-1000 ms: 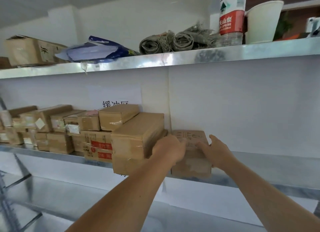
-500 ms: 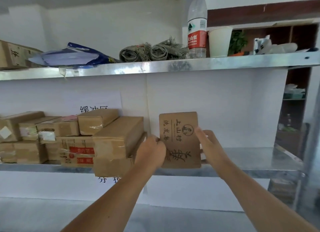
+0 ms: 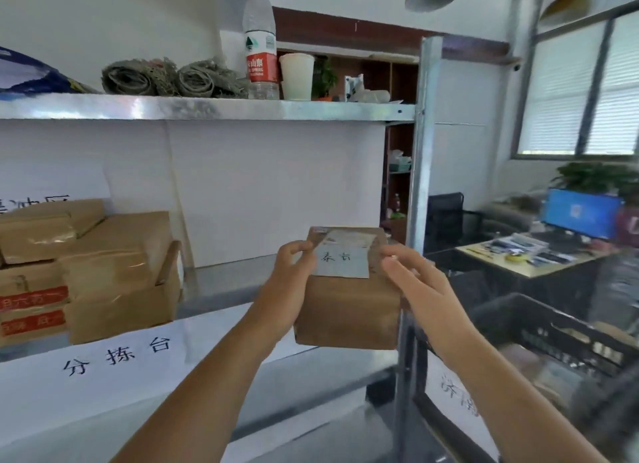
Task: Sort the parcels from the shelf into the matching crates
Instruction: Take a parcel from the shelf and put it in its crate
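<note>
The parcel [image 3: 345, 310] was gripped at its left side by the left hand [image 3: 288, 282] and at its right side by the right hand [image 3: 415, 289], and was held in the air past the shelf [image 3: 221, 282] edge, beside the upright post [image 3: 420, 186], with open room to the right above the black crate [image 3: 553, 331]. Half a second before, it had been held upright over the shelf with its printed face showing. A white label [image 3: 342, 262] with handwriting was carried on its brown cardboard top.

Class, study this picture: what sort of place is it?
Probably a small parcel-sorting room in an office: stacked cardboard parcels on a metal shelf, a black crate, and a desk with a monitor.
</note>
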Motion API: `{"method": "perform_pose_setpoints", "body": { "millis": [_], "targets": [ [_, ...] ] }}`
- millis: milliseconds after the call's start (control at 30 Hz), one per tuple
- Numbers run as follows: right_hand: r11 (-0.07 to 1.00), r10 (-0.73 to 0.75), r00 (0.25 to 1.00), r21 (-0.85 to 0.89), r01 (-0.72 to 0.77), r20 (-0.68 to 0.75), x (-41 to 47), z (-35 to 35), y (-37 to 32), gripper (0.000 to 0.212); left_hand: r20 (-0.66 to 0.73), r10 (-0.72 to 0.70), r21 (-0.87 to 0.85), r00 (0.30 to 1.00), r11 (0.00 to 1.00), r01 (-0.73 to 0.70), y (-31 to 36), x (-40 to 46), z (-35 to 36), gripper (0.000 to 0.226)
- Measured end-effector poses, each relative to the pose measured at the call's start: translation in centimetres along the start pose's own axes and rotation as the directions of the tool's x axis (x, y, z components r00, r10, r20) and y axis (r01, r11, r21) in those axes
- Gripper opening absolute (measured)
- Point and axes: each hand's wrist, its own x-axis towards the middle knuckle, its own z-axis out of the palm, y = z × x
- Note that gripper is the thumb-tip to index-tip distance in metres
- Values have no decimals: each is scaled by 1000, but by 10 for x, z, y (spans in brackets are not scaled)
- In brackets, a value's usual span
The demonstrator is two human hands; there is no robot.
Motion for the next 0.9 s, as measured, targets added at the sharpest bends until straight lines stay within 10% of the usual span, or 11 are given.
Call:
{"method": "perform_pose_setpoints", "body": {
  "millis": [233,567,900],
  "targets": [
    [978,-197,969,-99,183,-153,-99,-83,18,57,134,382,234,914,884,-404,-19,-92,85,63],
    [952,-220,952,-258,162,-213,-193,-205,4,57,141,398,224,906,879,-421,-4,-178,200,86],
    [931,-127,885,-362,-50,-448,-219,-290,48,58,343,429,151,836,853,-500,-65,-141,317,49]
  ]
}}
